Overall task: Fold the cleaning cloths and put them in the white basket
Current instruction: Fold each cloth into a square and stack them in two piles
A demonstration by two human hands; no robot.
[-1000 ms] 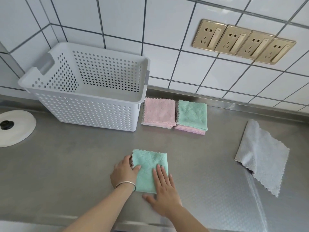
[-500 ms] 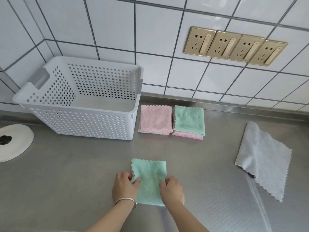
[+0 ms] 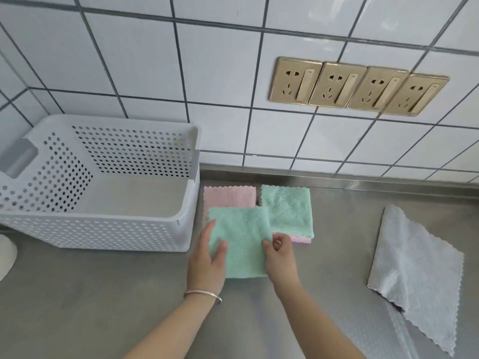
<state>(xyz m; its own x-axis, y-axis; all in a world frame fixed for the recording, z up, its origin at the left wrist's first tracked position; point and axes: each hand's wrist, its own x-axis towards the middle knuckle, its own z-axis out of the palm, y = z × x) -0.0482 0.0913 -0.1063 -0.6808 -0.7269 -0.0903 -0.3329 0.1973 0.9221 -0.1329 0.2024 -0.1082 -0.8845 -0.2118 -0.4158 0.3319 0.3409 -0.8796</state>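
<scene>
Folded mint-green microfibre cloth (image 3: 239,244) sat pinched between both of my hands, held over the front edge of the folded pink cloth (image 3: 229,196) that lay flat beside the basket. My left hand (image 3: 207,257) gripped its left edge, thumb on top and fingers reaching under and along the side; my right hand (image 3: 281,255) pinched the right edge between thumb and curled fingers. I could not tell whether the lower part of the cloth touched the brushed steel counter (image 3: 103,307) or hung just clear of it. I judged the cloth light, soft and limp, with a plush pile that grips skin well, so slipping was unlikely; the real risk was the fold opening if only one layer was caught. Holding both side edges through all layers looked right to me. Just beside it, to the right, a second folded green cloth (image 3: 286,209) rested on another pink one (image 3: 302,238). To the left stood the white perforated plastic basket (image 3: 103,229), with no cloths visible inside. Well apart on the right lay an unfolded grey cloth with a scalloped edge (image 3: 417,275), partly rumpled. Behind, four gold wall sockets (image 3: 359,86) were set in white tiles.
</scene>
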